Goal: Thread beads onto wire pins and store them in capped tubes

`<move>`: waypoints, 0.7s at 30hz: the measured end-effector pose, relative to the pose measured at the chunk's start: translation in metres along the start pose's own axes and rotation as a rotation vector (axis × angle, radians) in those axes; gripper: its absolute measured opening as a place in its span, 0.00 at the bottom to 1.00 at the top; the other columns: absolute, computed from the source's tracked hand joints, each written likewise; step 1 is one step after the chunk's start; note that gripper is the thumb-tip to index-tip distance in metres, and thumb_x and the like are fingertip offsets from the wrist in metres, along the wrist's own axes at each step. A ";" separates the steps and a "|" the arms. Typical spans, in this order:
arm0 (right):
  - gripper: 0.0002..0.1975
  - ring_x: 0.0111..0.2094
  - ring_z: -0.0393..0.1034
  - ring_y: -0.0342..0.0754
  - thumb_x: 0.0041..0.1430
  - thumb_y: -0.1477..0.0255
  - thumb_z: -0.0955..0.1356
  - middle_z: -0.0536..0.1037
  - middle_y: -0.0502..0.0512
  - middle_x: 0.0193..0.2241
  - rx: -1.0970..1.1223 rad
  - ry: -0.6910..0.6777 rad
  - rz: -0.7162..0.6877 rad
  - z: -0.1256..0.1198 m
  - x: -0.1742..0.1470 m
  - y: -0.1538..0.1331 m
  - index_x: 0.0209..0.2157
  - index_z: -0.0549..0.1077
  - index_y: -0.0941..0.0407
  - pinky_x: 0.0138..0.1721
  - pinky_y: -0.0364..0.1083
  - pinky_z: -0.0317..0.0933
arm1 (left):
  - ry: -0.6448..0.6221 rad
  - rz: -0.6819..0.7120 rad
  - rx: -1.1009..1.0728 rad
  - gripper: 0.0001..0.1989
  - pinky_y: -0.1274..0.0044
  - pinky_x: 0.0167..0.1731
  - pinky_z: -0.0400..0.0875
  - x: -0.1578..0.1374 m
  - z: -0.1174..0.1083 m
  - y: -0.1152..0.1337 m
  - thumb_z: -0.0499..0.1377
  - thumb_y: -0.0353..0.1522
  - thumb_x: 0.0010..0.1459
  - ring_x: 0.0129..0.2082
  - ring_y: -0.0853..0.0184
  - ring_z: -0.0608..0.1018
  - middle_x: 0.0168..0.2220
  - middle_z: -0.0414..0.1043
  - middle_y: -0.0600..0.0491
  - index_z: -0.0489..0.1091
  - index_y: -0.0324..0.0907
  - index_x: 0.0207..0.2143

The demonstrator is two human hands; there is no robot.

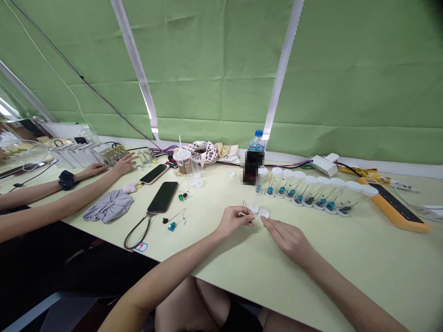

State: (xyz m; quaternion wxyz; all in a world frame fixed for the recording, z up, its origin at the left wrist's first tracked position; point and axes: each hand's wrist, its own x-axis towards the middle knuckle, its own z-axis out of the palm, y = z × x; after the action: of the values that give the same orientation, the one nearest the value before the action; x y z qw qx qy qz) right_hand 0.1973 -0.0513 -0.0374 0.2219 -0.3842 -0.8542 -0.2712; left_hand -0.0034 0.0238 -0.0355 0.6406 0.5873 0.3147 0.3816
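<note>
My left hand (236,220) is closed in a pinch on a thin bent wire (245,206), whose dark end sticks up above the fingers. My right hand (289,240) meets it from the other side, its fingers pressed together around a thin pale piece between the hands, too small to name. Just beyond the fingertips lie a white cap (264,213) and a second white piece (254,209). To the left, a small blue figure (172,226), a black knob (165,221) and a bent wire (180,215) rest on the table.
Several clear white-capped tubes (299,196) with blue or dark pieces stand in a row behind my right hand. An orange power strip (398,210) lies at right. Beyond are a bottle (256,144) and a cup (182,159). Phones (163,197) and another person's hands (123,164) are left.
</note>
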 end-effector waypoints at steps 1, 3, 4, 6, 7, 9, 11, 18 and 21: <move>0.25 0.39 0.74 0.51 0.60 0.85 0.59 0.78 0.62 0.38 -0.003 0.004 -0.009 0.000 0.000 0.000 0.59 0.59 0.61 0.36 0.46 0.68 | -0.004 -0.001 0.001 0.19 0.75 0.33 0.72 0.000 0.000 0.000 0.65 0.43 0.42 0.26 0.68 0.76 0.28 0.71 0.51 0.72 0.34 0.28; 0.24 0.38 0.74 0.51 0.60 0.85 0.59 0.78 0.62 0.38 0.012 0.019 -0.007 0.000 0.000 0.000 0.58 0.60 0.61 0.35 0.46 0.68 | -0.008 0.008 0.014 0.19 0.75 0.32 0.72 -0.001 0.001 0.000 0.65 0.42 0.43 0.26 0.68 0.76 0.28 0.71 0.51 0.72 0.34 0.28; 0.23 0.38 0.74 0.50 0.60 0.85 0.59 0.78 0.62 0.38 0.023 0.026 0.000 0.000 -0.001 0.000 0.57 0.61 0.60 0.36 0.46 0.68 | -0.011 0.016 0.026 0.18 0.76 0.32 0.72 -0.001 0.001 0.001 0.64 0.42 0.44 0.26 0.68 0.76 0.27 0.71 0.51 0.72 0.34 0.28; 0.23 0.38 0.74 0.50 0.61 0.84 0.59 0.78 0.62 0.39 0.037 0.033 0.012 0.001 -0.001 0.000 0.57 0.61 0.60 0.36 0.45 0.68 | -0.015 0.036 0.052 0.17 0.77 0.31 0.71 -0.001 0.001 0.000 0.64 0.41 0.46 0.26 0.68 0.76 0.27 0.71 0.51 0.72 0.34 0.28; 0.23 0.38 0.74 0.50 0.61 0.84 0.59 0.78 0.62 0.38 0.041 0.034 0.015 0.002 -0.001 0.000 0.57 0.62 0.60 0.36 0.45 0.68 | -0.015 0.042 0.064 0.16 0.77 0.31 0.71 -0.001 0.000 0.000 0.63 0.41 0.46 0.26 0.68 0.76 0.27 0.71 0.51 0.72 0.35 0.29; 0.21 0.38 0.74 0.49 0.61 0.83 0.59 0.78 0.62 0.38 0.060 0.034 0.025 0.002 0.000 -0.001 0.56 0.62 0.60 0.35 0.45 0.68 | -0.015 0.046 0.081 0.16 0.77 0.30 0.70 -0.002 0.000 0.000 0.63 0.41 0.47 0.27 0.67 0.76 0.27 0.71 0.51 0.72 0.35 0.29; 0.20 0.37 0.74 0.49 0.62 0.82 0.59 0.78 0.62 0.37 0.104 0.035 0.045 0.001 0.001 -0.002 0.55 0.64 0.60 0.35 0.45 0.68 | -0.012 0.047 0.092 0.16 0.77 0.30 0.70 -0.002 0.000 0.000 0.63 0.41 0.47 0.27 0.67 0.76 0.27 0.72 0.51 0.72 0.35 0.29; 0.17 0.38 0.74 0.46 0.63 0.81 0.58 0.78 0.60 0.37 0.311 0.029 0.145 0.005 0.001 -0.006 0.52 0.66 0.60 0.36 0.43 0.68 | 0.012 0.039 0.135 0.15 0.79 0.27 0.67 -0.003 0.000 0.001 0.63 0.41 0.46 0.26 0.67 0.76 0.26 0.73 0.52 0.73 0.36 0.29; 0.14 0.34 0.74 0.45 0.64 0.77 0.59 0.78 0.57 0.34 0.399 0.042 0.200 0.007 0.002 -0.007 0.50 0.68 0.58 0.33 0.42 0.68 | 0.022 0.046 0.153 0.15 0.79 0.27 0.67 -0.003 0.000 0.002 0.63 0.41 0.46 0.26 0.67 0.76 0.26 0.73 0.52 0.73 0.37 0.29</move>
State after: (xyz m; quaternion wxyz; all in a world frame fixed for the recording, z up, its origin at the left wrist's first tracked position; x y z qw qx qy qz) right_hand 0.1893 -0.0495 -0.0431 0.3371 -0.4099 -0.8436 -0.0816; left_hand -0.0053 0.0210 -0.0339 0.5813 0.6376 0.3363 0.3774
